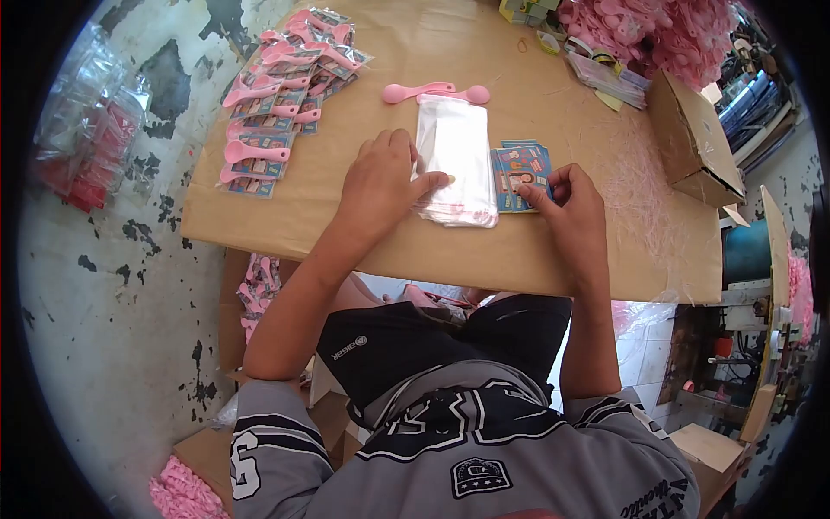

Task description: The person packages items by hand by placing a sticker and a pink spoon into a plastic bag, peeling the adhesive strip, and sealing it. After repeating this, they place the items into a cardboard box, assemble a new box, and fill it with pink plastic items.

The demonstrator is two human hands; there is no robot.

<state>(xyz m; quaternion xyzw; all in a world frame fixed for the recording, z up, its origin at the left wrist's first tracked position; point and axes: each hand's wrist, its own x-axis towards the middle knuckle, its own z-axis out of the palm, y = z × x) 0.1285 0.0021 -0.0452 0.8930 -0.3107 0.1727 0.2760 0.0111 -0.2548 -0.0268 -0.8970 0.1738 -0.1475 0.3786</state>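
Observation:
A stack of clear plastic bags (458, 156) lies in front of me. My left hand (379, 182) is at its left side, thumb pressed on the top bag and fingers bent near the edge. Right of the bags is a small pile of blue printed cards (514, 160). My right hand (571, 203) grips these cards at their right edge, thumb on top and the other fingers curled. Two pink plastic spoons (419, 91) lie end to end just beyond the bags, touching neither hand.
Packed pink spoons with cards (259, 151) are heaped at the table's left. A large pile of pink spoons (648, 35) sits at the back right, near a cardboard box (692, 138). Thin plastic strands (640, 190) litter the brown-covered table (346, 246)'s right side.

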